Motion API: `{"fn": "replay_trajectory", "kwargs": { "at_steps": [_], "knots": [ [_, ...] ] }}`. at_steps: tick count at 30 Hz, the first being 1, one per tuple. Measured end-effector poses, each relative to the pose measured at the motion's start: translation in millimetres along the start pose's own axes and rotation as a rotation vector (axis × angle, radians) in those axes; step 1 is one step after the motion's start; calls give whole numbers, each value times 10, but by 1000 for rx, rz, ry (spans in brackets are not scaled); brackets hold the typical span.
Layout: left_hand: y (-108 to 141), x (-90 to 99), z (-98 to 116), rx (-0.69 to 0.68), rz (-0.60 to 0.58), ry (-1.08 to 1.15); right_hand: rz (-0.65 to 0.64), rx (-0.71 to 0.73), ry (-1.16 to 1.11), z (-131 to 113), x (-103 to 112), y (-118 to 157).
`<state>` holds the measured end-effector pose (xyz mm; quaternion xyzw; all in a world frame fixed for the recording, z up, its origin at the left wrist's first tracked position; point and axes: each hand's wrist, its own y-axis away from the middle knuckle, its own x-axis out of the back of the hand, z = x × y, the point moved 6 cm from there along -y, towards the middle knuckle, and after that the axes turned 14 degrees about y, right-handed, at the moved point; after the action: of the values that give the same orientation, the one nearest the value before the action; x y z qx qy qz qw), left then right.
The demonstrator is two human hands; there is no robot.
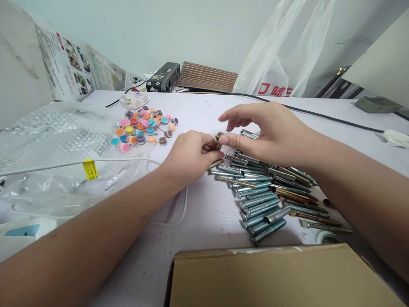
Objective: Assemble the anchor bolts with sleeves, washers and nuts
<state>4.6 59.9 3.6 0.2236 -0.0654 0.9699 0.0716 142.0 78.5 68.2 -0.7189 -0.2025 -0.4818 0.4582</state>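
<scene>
Between thumb and fingers, my left hand (193, 151) pinches a short metal bolt (219, 137), its round end pointing up. Most of the bolt is hidden by the fingers. My right hand (266, 132) hovers just right of it, fingers stretched and apart; the thumb tip is at the bolt's top, and I cannot tell whether it presses on it. Below both hands spreads a pile of silvery bolts and sleeves (260, 200), with brass-coloured bolts (300, 196) on its right side. One loose bolt (215, 164) lies right under my left hand.
A cardboard box (271, 277) stands at the near edge. Small colourful paint pots (140, 125) lie at the left beside bubble wrap (64, 132). A white cable (185, 200) loops near my left arm. Behind are a black device (163, 76) and a plastic bag (281, 51).
</scene>
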Motion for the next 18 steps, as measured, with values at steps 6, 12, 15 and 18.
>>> {"fn": "replay_trajectory", "kwargs": {
  "at_steps": [6,12,15,18],
  "knots": [
    [0,-3,-8,-39,-10,-9,-25,79,-31,-38,-36,14],
    [26,-1,6,-139,30,-105,-81,43,-124,-31,-90,59],
    [55,-5,38,-194,39,-80,-75,14,-173,-12,-82,63],
    [84,-11,65,-223,40,-11,-79,-96,-348,128,-79,75]
  ]
}}
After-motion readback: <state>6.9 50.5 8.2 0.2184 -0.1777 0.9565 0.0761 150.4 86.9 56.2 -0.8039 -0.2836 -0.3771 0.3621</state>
